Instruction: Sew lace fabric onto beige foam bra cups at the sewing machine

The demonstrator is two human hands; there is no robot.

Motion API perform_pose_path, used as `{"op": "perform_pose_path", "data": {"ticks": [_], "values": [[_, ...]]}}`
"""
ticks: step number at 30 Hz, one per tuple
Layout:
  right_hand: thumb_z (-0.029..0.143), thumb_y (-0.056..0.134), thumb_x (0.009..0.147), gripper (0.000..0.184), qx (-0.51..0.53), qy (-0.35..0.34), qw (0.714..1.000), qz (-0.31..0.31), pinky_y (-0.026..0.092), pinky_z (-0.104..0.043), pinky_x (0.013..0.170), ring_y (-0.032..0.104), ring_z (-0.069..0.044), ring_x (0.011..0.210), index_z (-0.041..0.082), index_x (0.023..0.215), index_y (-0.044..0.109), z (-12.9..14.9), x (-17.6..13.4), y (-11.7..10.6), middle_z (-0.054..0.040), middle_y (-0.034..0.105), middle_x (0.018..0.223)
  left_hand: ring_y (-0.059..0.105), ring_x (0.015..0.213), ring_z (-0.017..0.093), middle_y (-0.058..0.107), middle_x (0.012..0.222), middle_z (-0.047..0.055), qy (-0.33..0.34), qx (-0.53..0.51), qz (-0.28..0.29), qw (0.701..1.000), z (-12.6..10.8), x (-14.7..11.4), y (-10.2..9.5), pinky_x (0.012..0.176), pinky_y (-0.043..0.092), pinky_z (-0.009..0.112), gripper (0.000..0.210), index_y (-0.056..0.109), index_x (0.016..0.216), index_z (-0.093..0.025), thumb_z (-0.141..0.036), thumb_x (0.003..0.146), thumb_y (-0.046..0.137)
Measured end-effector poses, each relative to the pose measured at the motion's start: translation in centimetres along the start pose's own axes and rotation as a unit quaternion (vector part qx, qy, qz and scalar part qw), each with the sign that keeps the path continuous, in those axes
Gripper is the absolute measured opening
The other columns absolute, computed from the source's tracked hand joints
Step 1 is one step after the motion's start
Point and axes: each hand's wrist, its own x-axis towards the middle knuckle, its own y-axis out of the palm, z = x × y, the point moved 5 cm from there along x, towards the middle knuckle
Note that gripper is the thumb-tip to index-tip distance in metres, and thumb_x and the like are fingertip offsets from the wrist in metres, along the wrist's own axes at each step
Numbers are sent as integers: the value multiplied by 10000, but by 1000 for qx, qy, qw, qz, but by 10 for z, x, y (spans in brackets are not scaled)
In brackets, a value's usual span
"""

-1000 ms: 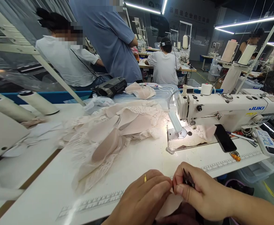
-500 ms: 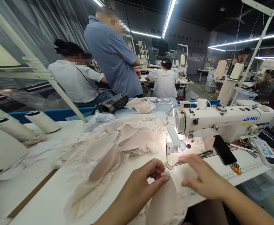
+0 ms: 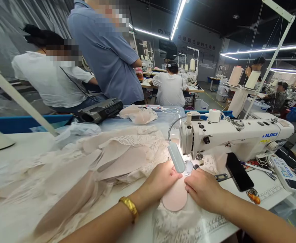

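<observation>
A pale pink bra cup [image 3: 174, 197] with cream lace [image 3: 172, 224] attached lies in front of the sewing machine [image 3: 239, 135]. My left hand [image 3: 164, 177], with a gold bracelet [image 3: 129, 207] on its wrist, is closed on the cup's far left edge; its fingertips are partly behind the small lamp [image 3: 177, 158]. My right hand [image 3: 203, 189] has its fingers curled on the cup's right edge, close to the needle plate [image 3: 188, 167]. The needle area is partly hidden by the lamp.
A heap of lace bra pieces [image 3: 87, 168] covers the table's left side. On the right lie a black phone [image 3: 239, 172], tweezers [image 3: 221, 177], an orange trinket [image 3: 253, 196] and a control box [image 3: 287, 172]. A person in a blue shirt [image 3: 104, 54] stands beyond the table.
Both hands have moved forward with the bra cup, up to the machine's needle area. My right hand, apart from the cup before, now grips its edge. The view has shifted right.
</observation>
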Motion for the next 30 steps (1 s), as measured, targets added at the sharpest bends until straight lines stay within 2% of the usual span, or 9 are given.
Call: {"op": "perform_pose_path", "data": {"ticks": [3, 6, 13, 21, 26, 30], "values": [[161, 632, 944, 166, -44, 7, 998, -44, 323, -294, 650, 533, -200, 806, 202, 791, 582, -9, 1, 0, -40, 606, 895, 505, 665, 194, 531, 663, -31, 15, -7, 4, 1000, -3, 8, 1, 614, 365, 298, 230, 434, 647, -240, -320, 763, 616], [144, 579, 962, 161, -13, 11, 998, -66, 349, -290, 673, 529, -198, 823, 198, 811, 579, -15, -1, 1, -45, 576, 904, 455, 623, 172, 472, 638, -44, 21, -17, 9, 1000, -5, 13, 0, 583, 347, 290, 293, 384, 626, -243, -339, 766, 623], [174, 511, 992, 141, 20, 41, 999, -28, 390, -324, 711, 538, -237, 862, 207, 898, 611, -24, 1, 8, -71, 569, 945, 510, 644, 181, 548, 686, -24, 50, -41, -4, 998, -1, 22, -2, 588, 404, 295, 229, 443, 665, -241, -359, 795, 591], [161, 499, 991, 171, 41, 37, 997, -60, 404, -330, 736, 534, -252, 884, 211, 990, 662, -26, -1, 10, -81, 571, 965, 501, 617, 163, 586, 685, -26, 69, -45, -11, 997, 3, 25, -3, 594, 446, 288, 240, 485, 674, -230, -345, 846, 608], [162, 498, 986, 185, 44, 47, 997, -41, 402, -343, 727, 542, -262, 867, 204, 1018, 675, -26, 0, 12, -93, 579, 961, 510, 624, 168, 580, 672, -30, 71, -34, -17, 997, 10, 28, 0, 590, 442, 290, 209, 469, 687, -232, -289, 788, 643], [167, 510, 988, 175, 48, 52, 997, -35, 423, -346, 722, 550, -265, 874, 201, 1011, 680, -25, -1, 11, -97, 585, 960, 566, 691, 198, 627, 718, -5, 89, -20, -14, 996, 7, 30, 0, 625, 462, 302, 176, 500, 695, -229, -289, 803, 626]]}}
